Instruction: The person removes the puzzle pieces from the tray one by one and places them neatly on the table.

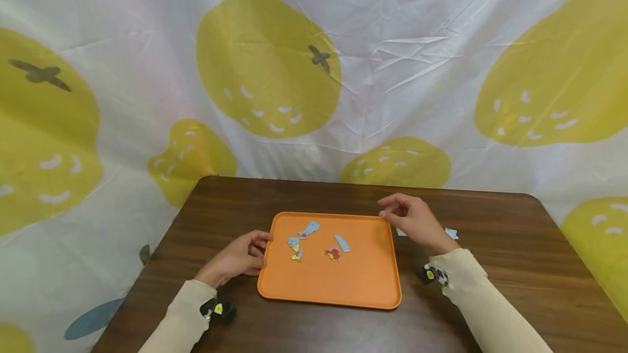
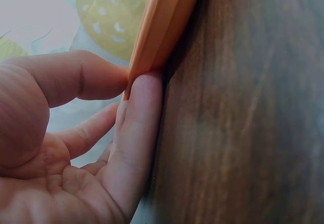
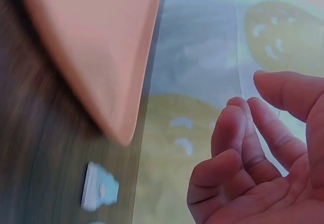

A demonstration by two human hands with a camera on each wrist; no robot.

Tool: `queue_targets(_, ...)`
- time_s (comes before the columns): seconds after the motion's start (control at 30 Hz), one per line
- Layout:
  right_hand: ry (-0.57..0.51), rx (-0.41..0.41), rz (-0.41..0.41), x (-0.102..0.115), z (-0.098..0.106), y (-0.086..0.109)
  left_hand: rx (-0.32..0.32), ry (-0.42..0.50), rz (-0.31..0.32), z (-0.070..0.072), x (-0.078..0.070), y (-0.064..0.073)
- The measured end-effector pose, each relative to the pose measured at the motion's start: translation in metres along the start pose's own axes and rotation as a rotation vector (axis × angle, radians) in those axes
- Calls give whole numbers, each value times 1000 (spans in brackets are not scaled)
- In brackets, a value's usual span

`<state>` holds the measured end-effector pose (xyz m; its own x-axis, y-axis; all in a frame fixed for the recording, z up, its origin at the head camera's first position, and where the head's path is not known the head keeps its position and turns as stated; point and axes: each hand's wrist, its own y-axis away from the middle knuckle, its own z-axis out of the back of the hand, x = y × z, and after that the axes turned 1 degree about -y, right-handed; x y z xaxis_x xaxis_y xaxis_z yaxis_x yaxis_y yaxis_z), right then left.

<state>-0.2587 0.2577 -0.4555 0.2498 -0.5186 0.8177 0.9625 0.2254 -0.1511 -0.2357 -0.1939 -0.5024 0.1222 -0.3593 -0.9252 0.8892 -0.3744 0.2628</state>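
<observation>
Left wrist, hand [image 2: 58, 155] pinching orange tray [image 2: 162, 31]

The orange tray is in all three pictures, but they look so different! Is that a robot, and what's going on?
No robot! It's a person: the left grip and the right grip are just bare hands. The wide picture comes from a camera on the person's head. The two close ones come from cameras on the wrists, so things look turned sideways. On the brown table is the orange tray, and on it lie small colourful pieces. More pieces lie on the table near the right grip, which holds nothing. The left grip pinches the tray's edge. Behind is a white cloth with yellow shapes.
</observation>
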Motion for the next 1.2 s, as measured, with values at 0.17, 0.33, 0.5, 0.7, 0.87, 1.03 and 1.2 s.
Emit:
queue_targets(0.17, -1, 15, 22, 6, -15, -9, 4, 4, -2, 1, 1, 1)
queue_targets(0.33, -36, 79, 44, 9, -27, -14, 9, 0, -4, 1, 2, 1)
queue_targets(0.5, -50, 190, 36, 11, -39, -18, 12, 9, -4, 2, 3, 1)
queue_targets(0.7, -46, 285, 60, 11, -57, -23, -2, 2, -10, 0, 2, 1)
queue_targets(0.87, -48, 343, 57, 6, -66, -25, -8, 1, -9, -1, 1, 0)
queue_targets(1.03, 4, 388, 50, 4, -72, -24, -9, -7, -4, 0, 1, 1)
queue_targets(1.2, 37, 404, 79, 2, -76, -23, -3, -6, -11, 1, 1, 2)
